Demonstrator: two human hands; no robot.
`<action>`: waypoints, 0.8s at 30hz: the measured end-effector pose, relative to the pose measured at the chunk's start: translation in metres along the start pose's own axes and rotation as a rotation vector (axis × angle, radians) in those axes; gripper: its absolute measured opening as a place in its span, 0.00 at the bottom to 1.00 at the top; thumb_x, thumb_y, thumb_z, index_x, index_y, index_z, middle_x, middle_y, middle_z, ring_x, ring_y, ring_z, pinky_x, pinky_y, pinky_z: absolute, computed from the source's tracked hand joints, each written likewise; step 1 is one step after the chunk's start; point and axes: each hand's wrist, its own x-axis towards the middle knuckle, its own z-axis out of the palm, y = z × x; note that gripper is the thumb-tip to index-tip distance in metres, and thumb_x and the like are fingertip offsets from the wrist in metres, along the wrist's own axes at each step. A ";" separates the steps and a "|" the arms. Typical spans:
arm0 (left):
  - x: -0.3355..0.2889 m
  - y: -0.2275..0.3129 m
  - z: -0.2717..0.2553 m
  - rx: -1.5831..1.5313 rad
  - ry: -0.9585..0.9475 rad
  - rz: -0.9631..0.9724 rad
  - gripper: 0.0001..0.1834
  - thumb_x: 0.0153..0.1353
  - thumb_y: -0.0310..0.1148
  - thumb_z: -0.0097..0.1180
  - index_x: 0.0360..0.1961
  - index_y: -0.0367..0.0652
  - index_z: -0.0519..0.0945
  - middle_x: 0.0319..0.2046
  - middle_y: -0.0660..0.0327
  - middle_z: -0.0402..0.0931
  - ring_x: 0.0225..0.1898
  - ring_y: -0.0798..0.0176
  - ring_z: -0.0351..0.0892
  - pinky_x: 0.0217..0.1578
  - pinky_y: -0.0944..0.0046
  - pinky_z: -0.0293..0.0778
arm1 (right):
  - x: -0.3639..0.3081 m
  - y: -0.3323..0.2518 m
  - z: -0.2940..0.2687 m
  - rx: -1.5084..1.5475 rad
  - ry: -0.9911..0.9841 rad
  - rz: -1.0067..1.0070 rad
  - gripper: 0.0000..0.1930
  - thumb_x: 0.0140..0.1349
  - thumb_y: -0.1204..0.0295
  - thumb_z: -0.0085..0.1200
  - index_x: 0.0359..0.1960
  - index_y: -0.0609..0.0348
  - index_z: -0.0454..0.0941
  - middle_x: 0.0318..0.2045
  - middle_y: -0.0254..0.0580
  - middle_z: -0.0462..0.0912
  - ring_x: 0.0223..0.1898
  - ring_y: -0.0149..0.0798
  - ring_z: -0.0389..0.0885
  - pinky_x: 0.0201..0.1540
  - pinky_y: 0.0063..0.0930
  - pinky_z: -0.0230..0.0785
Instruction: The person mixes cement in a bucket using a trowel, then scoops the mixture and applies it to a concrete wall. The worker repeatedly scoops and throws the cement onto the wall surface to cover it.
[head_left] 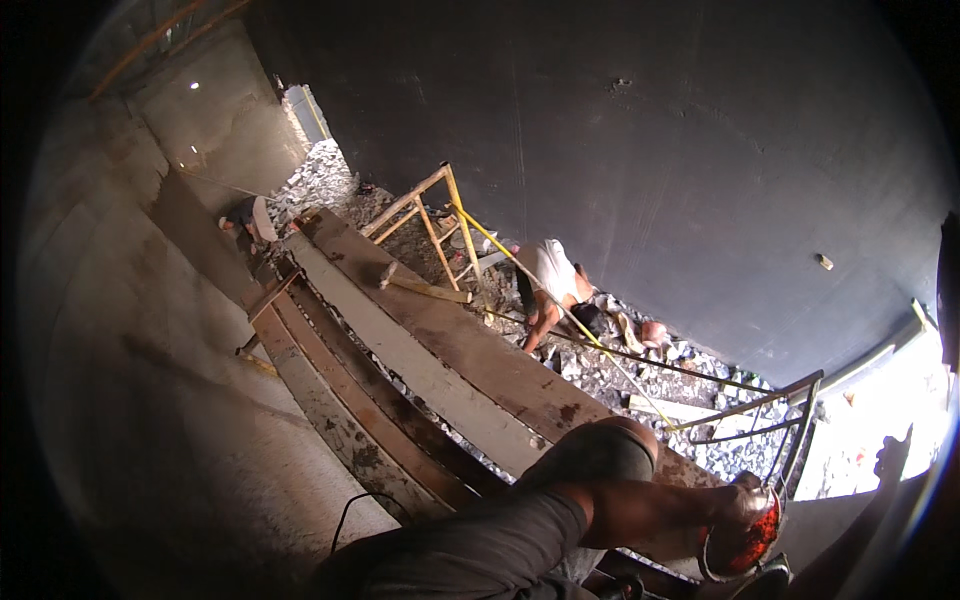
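Your legs over the planks, your hands hardly in view

Your bent knee (pixel 600 445) and red-soled sandal (pixel 745 540) rest over the long wooden planks (pixel 450 350) — these run diagonally beside the rough concrete wall (pixel 150 380). Your right hand (pixel 893 455) is only a dark silhouette against the bright opening, so I cannot tell its grasp; your left hand is out of view. Beyond the planks a crouching person (pixel 555 285) bends over stone rubble (pixel 620 375) near a yellow scaffold frame (pixel 440 215).

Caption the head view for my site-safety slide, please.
Wearer's bent leg rests on long planks above stone rubble, where a crouching person works beside a yellow wooden frame.
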 end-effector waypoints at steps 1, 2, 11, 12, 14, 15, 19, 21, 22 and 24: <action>-0.003 0.001 -0.003 -0.003 0.006 -0.005 0.15 0.41 0.39 0.63 0.28 0.41 0.78 0.26 0.52 0.78 0.31 0.51 0.80 0.34 0.54 0.77 | 0.000 -0.003 -0.001 0.039 0.001 0.009 0.42 0.54 0.72 0.56 0.71 0.54 0.50 0.26 0.43 0.75 0.25 0.37 0.71 0.25 0.32 0.65; -0.005 0.003 -0.008 -0.005 0.009 -0.013 0.15 0.41 0.39 0.63 0.28 0.41 0.78 0.27 0.52 0.78 0.31 0.50 0.80 0.34 0.54 0.77 | 0.000 -0.007 -0.003 0.078 -0.005 0.024 0.42 0.54 0.72 0.56 0.72 0.54 0.49 0.25 0.42 0.75 0.23 0.36 0.71 0.24 0.31 0.65; -0.022 -0.007 -0.039 0.065 -0.036 -0.073 0.18 0.43 0.42 0.64 0.33 0.42 0.82 0.33 0.53 0.82 0.39 0.53 0.83 0.37 0.53 0.78 | 0.006 -0.066 -0.024 0.094 0.087 0.081 0.47 0.56 0.78 0.52 0.76 0.50 0.40 0.16 0.36 0.73 0.13 0.27 0.67 0.12 0.22 0.57; -0.024 -0.010 -0.039 0.064 0.053 -0.053 0.16 0.45 0.43 0.65 0.32 0.44 0.86 0.34 0.56 0.84 0.42 0.55 0.84 0.38 0.54 0.80 | 0.006 -0.075 -0.026 0.161 0.088 0.099 0.46 0.57 0.78 0.51 0.76 0.50 0.41 0.17 0.34 0.71 0.13 0.25 0.65 0.12 0.20 0.56; -0.031 -0.017 -0.039 0.070 0.181 0.073 0.15 0.45 0.42 0.65 0.31 0.44 0.85 0.33 0.55 0.84 0.41 0.54 0.85 0.37 0.54 0.80 | -0.003 -0.087 -0.029 0.122 0.170 0.052 0.46 0.59 0.81 0.53 0.76 0.47 0.40 0.15 0.35 0.70 0.10 0.31 0.68 0.10 0.26 0.55; -0.032 -0.019 -0.038 0.069 0.168 0.053 0.15 0.46 0.42 0.66 0.31 0.44 0.85 0.33 0.54 0.84 0.40 0.54 0.85 0.37 0.54 0.80 | -0.008 -0.093 -0.031 0.119 0.184 0.066 0.46 0.59 0.81 0.54 0.76 0.47 0.41 0.15 0.38 0.73 0.11 0.31 0.70 0.11 0.25 0.57; -0.029 -0.018 -0.034 0.065 0.015 -0.062 0.13 0.49 0.41 0.67 0.31 0.44 0.86 0.33 0.53 0.84 0.40 0.54 0.86 0.36 0.56 0.80 | -0.024 -0.106 -0.041 0.179 0.140 0.126 0.46 0.59 0.78 0.57 0.75 0.47 0.42 0.20 0.39 0.76 0.13 0.31 0.71 0.13 0.23 0.60; -0.026 -0.019 -0.030 0.079 -0.050 -0.054 0.15 0.49 0.41 0.67 0.35 0.44 0.85 0.32 0.56 0.84 0.39 0.54 0.85 0.37 0.55 0.79 | -0.027 -0.104 -0.045 0.211 0.133 0.129 0.45 0.59 0.77 0.57 0.75 0.51 0.42 0.19 0.37 0.75 0.13 0.29 0.69 0.13 0.22 0.59; -0.026 -0.021 -0.027 0.083 -0.045 -0.034 0.17 0.48 0.42 0.67 0.37 0.44 0.84 0.32 0.57 0.83 0.39 0.54 0.84 0.38 0.55 0.79 | -0.026 -0.101 -0.046 0.225 0.141 0.113 0.45 0.59 0.76 0.56 0.75 0.54 0.41 0.17 0.35 0.73 0.13 0.27 0.67 0.13 0.20 0.57; -0.031 -0.027 -0.019 0.079 0.025 0.048 0.21 0.46 0.42 0.67 0.41 0.44 0.83 0.33 0.58 0.82 0.39 0.54 0.83 0.39 0.54 0.77 | -0.023 -0.090 -0.051 0.275 0.109 0.081 0.41 0.61 0.74 0.55 0.73 0.58 0.46 0.17 0.33 0.73 0.14 0.26 0.67 0.15 0.20 0.59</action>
